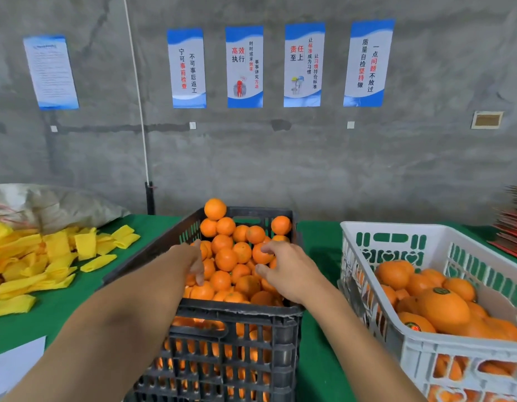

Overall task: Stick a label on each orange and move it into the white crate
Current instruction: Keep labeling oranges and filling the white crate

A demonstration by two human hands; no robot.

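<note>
Head view: oranges (226, 258) are heaped in a black crate (237, 314) on the green table (318, 358). Both hands reach over the pile; the left hand (193, 261) has fingers pointing down, touching fruit, and the right hand (289, 271) is loosely spread, gripping nothing. Labelled oranges (442, 310) lie in the white crate (425, 348) at right. Yellow foam sleeves (57, 256) lie at left.

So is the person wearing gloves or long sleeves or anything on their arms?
No. Both the left hand and the right hand are bare, without gloves, and no rings show on the fingers. Both forearms are uncovered as far as the picture shows; no sleeve, watch or bracelet is in view.
</note>
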